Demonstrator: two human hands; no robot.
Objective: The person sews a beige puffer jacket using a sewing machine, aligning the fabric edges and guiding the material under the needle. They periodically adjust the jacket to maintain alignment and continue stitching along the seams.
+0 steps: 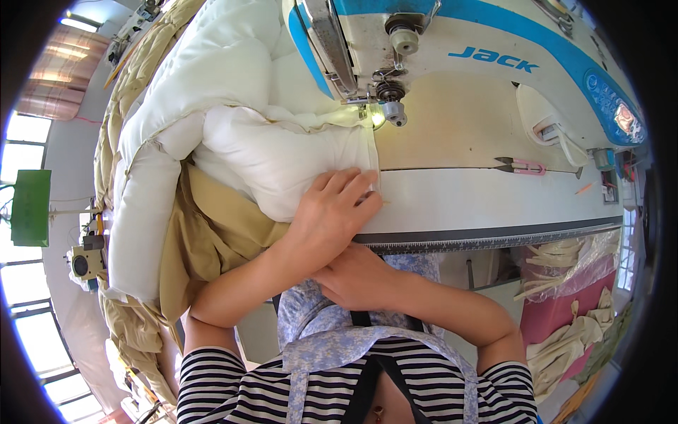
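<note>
A white padded garment piece (pixel 247 152) lies puffed up on the sewing machine bed, its flat edge running up to the lit needle area. My left hand (pixel 337 201) rests on the near corner of that edge, fingers bent and pressed together on the cloth. Just below, at the front edge of the table, is my right hand (pixel 360 279); its fingers are hidden behind my left wrist. Khaki cloth (pixel 219 219) hangs from under the white padding beside my left forearm. The sewing machine head (pixel 353 49), white and blue, stands over the far end of the seam edge.
A dark ruler strip (pixel 452 242) runs along the table's front edge. Pink-handled thread snips (pixel 521 166) lie on the table to the right. Cream cloth pieces (pixel 572 339) are piled at lower right, and more khaki padded garments (pixel 134 325) hang at left.
</note>
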